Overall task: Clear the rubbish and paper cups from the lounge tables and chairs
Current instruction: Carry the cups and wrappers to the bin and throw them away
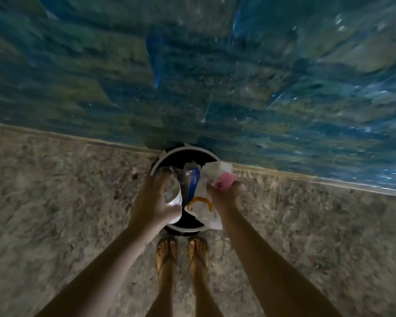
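A round bin (169,152) with a pale rim and dark inside stands on the floor against the wall, right below my hands. My left hand (152,200) grips a clear plastic cup (173,191) over the bin's left side. My right hand (224,195) holds a bunch of rubbish over the right side: a white wrapper with orange print (202,205), a pink slip (224,179) and white paper (217,168). A clear and blue wrapper (191,179) shows between the hands; whether it lies in the bin or hangs from a hand I cannot tell.
A blue-green mottled wall (192,65) rises straight behind the bin, meeting the speckled stone floor (55,202) at a pale skirting line. My two feet in sandals (182,255) stand just short of the bin.
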`<state>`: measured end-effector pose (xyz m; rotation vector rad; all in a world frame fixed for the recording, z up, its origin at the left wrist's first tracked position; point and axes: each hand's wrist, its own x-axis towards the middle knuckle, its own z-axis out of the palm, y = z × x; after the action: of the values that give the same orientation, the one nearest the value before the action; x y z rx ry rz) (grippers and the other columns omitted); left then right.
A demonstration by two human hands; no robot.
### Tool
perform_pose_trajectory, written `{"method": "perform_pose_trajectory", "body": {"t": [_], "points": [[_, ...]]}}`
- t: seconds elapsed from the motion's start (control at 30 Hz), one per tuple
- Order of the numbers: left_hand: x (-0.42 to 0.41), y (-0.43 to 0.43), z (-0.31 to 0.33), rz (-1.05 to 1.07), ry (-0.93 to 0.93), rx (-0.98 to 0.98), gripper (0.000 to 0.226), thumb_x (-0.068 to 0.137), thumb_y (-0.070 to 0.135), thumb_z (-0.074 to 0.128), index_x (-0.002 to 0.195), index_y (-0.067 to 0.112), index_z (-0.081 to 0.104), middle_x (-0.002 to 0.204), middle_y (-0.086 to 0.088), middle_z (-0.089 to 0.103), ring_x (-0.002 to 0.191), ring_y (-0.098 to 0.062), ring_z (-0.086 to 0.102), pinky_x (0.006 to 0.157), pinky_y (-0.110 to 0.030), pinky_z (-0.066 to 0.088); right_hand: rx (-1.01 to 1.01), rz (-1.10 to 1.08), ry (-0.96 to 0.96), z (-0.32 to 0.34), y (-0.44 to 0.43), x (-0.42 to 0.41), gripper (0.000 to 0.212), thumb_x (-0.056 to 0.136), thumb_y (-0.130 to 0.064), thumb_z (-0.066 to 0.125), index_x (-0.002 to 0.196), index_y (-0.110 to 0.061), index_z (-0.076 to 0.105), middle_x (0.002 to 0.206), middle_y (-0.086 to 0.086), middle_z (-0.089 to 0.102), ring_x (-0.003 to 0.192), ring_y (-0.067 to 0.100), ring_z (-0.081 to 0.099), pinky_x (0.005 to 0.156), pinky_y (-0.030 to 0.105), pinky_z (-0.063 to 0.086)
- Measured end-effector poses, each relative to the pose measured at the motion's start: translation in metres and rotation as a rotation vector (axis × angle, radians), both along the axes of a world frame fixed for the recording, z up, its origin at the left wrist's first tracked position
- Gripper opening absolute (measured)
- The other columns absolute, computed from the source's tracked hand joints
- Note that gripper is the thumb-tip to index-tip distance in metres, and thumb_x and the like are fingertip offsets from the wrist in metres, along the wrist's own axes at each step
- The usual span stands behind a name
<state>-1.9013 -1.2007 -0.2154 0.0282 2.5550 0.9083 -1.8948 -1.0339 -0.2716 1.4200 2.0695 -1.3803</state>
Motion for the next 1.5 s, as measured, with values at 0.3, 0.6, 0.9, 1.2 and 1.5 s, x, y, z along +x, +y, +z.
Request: {"method": "perform_pose_trajectory", "body": {"t": [0.3,0.6,0.9,1.2,1.5], "points": [[0.000,0.005,-0.035,0.041,-0.047,-0.007,0.080,0.064,0.021,0.076,0.133,0.023,0.034,0.119,-0.005,0.036,0.096,-0.016,0.043,0.071,-0.028,0.039,0.096,0.124,-0.082,-0.032,0.002,-0.003,0.062,0.068,-0.030,0.078,0.108,-0.006,0.038,0.113,0.016,0.055,0.103,0.033,0.055,0.084,0.042,0.047],[-0.007,0.009,-0.035,0.039,-0.022,-0.036,0.080,0.064,0.021,0.076,0.132,0.022,0.035,0.116,-0.007,0.037,0.093,-0.021,0.048,0.065,-0.027,0.038,-0.040,0.185,-0.156,-0.026,-0.003,-0.016,0.058,0.078,-0.011,0.069,0.123,-0.002,0.033,0.114,0.026,0.056,0.087,0.038,0.063,0.078,0.052,0.052],[-0.014,0.024,-0.060,0.076,-0.027,-0.020,0.078,0.063,0.032,0.077,0.129,0.021,0.037,0.121,-0.012,0.037,0.101,-0.028,0.048,0.070,-0.033,0.043,-0.063,0.142,-0.145,-0.034,0.004,0.008,0.051,0.078,-0.014,0.064,0.122,-0.007,0.039,0.117,0.021,0.053,0.098,0.039,0.061,0.083,0.052,0.051],[-0.010,0.023,-0.088,-0.167,-0.284,-0.314,0.112,0.066,0.066,0.063,0.144,0.033,-0.011,0.154,-0.008,-0.016,0.139,-0.036,-0.015,0.110,-0.058,0.000,-0.065,0.148,-0.127,-0.035,0.013,0.029,0.038,0.081,-0.003,0.054,0.115,-0.011,0.038,0.100,0.012,0.049,0.094,0.038,0.058,0.080,0.053,0.051],[-0.009,0.024,-0.073,-0.136,-0.094,-0.230,0.054,0.093,0.044,0.033,0.144,0.033,0.018,0.156,-0.002,0.000,0.143,-0.022,-0.001,0.112,-0.051,-0.001,-0.078,0.188,-0.098,-0.019,0.011,0.028,0.031,0.085,-0.008,0.051,0.112,-0.016,0.039,0.104,0.015,0.057,0.087,0.036,0.063,0.075,0.049,0.054]]}}
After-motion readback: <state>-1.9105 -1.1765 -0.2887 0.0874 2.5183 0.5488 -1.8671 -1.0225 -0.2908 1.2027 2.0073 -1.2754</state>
